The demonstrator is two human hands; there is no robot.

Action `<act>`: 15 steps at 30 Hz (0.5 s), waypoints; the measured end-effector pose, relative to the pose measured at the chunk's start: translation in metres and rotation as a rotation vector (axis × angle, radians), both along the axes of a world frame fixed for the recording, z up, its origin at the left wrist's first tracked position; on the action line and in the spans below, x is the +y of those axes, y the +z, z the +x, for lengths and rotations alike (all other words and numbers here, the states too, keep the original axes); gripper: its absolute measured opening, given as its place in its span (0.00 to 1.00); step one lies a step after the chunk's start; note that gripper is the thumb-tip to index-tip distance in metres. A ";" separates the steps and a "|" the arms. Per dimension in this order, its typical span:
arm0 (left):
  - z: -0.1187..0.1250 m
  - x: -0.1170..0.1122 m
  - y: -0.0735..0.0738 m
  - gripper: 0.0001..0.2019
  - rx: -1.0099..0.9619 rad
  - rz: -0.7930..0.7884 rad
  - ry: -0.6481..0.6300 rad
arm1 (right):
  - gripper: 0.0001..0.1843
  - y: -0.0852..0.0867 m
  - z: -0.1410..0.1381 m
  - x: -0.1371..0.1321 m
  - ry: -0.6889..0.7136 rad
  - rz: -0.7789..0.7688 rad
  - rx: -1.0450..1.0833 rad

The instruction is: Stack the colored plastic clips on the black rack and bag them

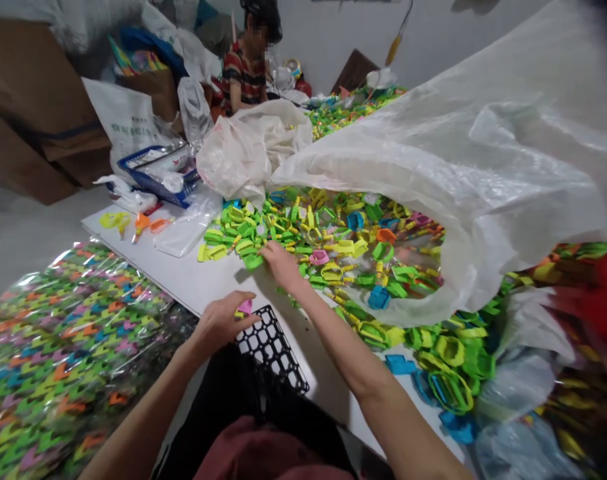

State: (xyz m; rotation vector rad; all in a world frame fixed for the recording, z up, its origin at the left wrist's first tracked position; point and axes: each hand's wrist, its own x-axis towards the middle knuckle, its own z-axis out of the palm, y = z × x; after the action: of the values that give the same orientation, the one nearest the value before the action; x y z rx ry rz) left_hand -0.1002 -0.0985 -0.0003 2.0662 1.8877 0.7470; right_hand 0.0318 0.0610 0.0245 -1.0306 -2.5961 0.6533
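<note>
My left hand [224, 319] is curled above the near end of a black grid tray [283, 353], with a small pink plastic piece [245, 307] between thumb and fingers. My right hand [282, 268] is at the near edge of a heap of toy-like plastic pieces [328, 233], mostly green and yellow. Its fingertips are closed at a green plastic piece [254, 261], which casts a shadow on the white tabletop [218, 283]. The tray lies partly over the table edge by my lap. The fingertips of my right hand are partly hidden.
A big white translucent sack [463, 180] lies open around the heap on the right. At the back left are a blue basket [156, 177] and loose orange pieces [142, 223]. Bagged colourful pieces [73, 347] cover the floor at left. Another person [246, 73] sits behind.
</note>
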 end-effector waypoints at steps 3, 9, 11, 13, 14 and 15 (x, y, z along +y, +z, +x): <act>-0.002 0.012 0.003 0.22 -0.026 -0.057 -0.039 | 0.13 -0.009 0.055 -0.035 -0.133 -0.333 0.283; 0.026 0.030 0.024 0.23 -0.101 -0.138 -0.238 | 0.16 -0.045 0.110 -0.106 -0.359 -0.705 0.602; 0.034 0.033 0.026 0.23 -0.119 -0.166 -0.274 | 0.18 -0.055 0.108 -0.110 -0.412 -0.714 0.668; 0.038 0.034 0.025 0.24 -0.131 -0.192 -0.288 | 0.17 -0.060 0.104 -0.109 -0.372 -0.699 0.663; 0.040 0.033 0.023 0.24 -0.137 -0.201 -0.284 | 0.15 -0.061 0.103 -0.109 -0.334 -0.674 0.644; 0.042 0.031 0.020 0.23 -0.142 -0.208 -0.277 | 0.13 -0.062 0.103 -0.109 -0.293 -0.638 0.617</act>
State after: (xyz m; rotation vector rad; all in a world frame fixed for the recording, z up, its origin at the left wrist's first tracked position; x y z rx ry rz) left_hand -0.0582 -0.0676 0.0194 2.0275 1.4948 0.5854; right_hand 0.1344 -0.0483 -0.0376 -1.1069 -1.6909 1.4892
